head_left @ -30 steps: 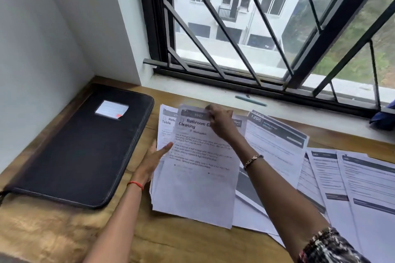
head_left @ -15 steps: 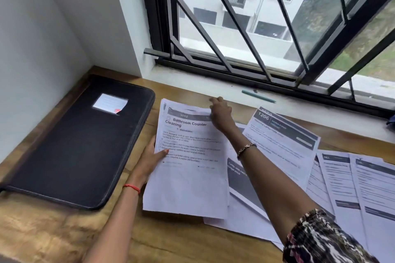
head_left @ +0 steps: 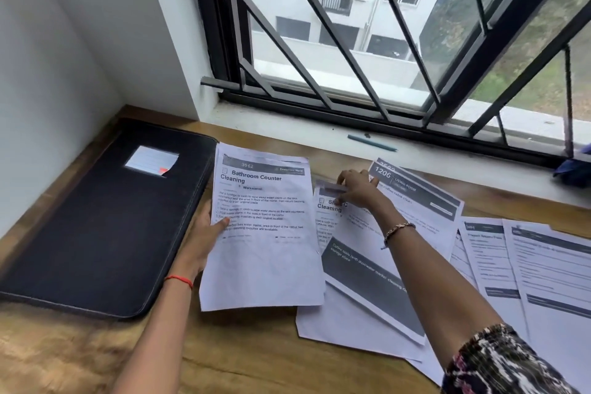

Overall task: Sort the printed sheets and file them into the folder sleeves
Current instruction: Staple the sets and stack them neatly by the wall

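Here the closed black folder [head_left: 105, 217] lies flat on the wooden table [head_left: 64, 355]. Just right of the folder, against its right edge, the left hand [head_left: 204, 233] holds the Bathroom Counter Cleaning sheet [head_left: 265, 259], its grip closed on the left margin with the thumb on the print. Further right of the folder, the right hand [head_left: 355, 189] has a narrow grip pinching the top edge of another cleaning sheet [head_left: 329, 211], whose heading is partly hidden. Beyond it lies the 1206 Living Room sheet [head_left: 425, 201], and more printed sheets [head_left: 543, 265] spread farthest from the folder. A teal pen [head_left: 371, 141] rests on the window sill, right of the folder's far corner.
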Tool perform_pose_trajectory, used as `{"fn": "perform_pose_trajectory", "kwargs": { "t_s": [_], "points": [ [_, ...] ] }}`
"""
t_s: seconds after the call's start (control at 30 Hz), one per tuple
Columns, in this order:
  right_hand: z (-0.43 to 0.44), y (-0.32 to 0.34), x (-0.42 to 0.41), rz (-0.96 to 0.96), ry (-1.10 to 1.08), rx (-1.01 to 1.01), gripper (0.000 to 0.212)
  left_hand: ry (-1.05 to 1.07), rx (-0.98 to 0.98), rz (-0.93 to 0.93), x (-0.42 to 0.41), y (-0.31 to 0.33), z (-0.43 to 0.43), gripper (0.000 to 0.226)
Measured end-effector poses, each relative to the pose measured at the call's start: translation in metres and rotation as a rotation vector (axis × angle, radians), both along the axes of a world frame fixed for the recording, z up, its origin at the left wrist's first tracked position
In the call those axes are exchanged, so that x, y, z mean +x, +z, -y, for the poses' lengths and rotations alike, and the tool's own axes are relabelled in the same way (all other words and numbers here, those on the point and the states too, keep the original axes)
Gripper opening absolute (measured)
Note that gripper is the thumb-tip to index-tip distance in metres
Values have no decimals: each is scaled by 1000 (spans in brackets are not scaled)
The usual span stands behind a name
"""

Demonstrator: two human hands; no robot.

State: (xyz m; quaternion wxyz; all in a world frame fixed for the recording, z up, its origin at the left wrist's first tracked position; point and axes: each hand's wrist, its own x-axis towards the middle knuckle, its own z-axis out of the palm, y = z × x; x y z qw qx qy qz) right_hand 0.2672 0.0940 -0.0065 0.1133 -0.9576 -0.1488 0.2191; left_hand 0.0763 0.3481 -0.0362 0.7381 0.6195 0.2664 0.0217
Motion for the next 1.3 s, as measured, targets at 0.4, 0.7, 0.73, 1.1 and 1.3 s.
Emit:
{"fn": "perform_pose_trajectory", "kwargs": {
  "t_s": [0.4,0.7,0.73,1.1,1.3],
  "points": [
    [42,78,10,-146,-52,455,22,-55,56,21,-6,9,2,42],
    [75,164,6,-64,-65,1130,25,-85,115,15,-8,6,5,40],
    [77,172,5,-49,-42,1189,23,-92,125,10,-8,7,6,41],
    [52,222,-11,190,-46,1450,32,-98,77,21,-9,4,10,38],
    [-21,148,-28,47,-49,1073,16,-104,-51,-35,-2,7,9,47]
  ]
}}
